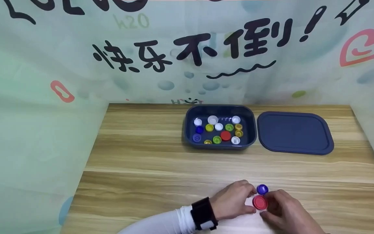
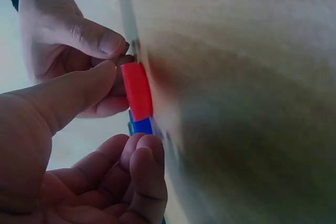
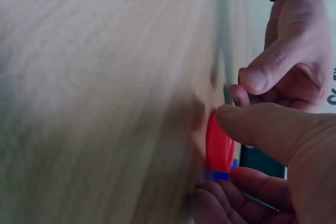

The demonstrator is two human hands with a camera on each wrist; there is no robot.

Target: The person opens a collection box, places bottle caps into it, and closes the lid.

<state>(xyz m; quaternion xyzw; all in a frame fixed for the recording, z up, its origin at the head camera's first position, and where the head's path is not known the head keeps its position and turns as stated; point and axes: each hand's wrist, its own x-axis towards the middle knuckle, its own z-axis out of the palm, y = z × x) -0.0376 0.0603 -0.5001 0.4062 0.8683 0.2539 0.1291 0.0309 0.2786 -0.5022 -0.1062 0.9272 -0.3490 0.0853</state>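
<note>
A red bottle cap (image 1: 260,202) lies on the wooden table, with a blue bottle cap (image 1: 262,189) right beside it on the far side. My left hand (image 1: 234,200) is at their left, thumb and fingers spread apart around the red cap's near side. From the right comes my right hand (image 1: 289,211), its thumb and forefinger parted at the red cap's edge. In the right wrist view the right thumb overlaps the red cap (image 3: 219,142). The left wrist view shows loosely bent left fingers (image 2: 147,163) close by the blue cap (image 2: 142,126). Neither hand pinches a cap.
Farther back stands a dark blue box (image 1: 188,126) holding several white, yellow, green, blue and red caps. Its flat blue lid (image 1: 295,133) lies to the right of it. Printed cloth (image 1: 141,86) hangs behind the table and along both sides.
</note>
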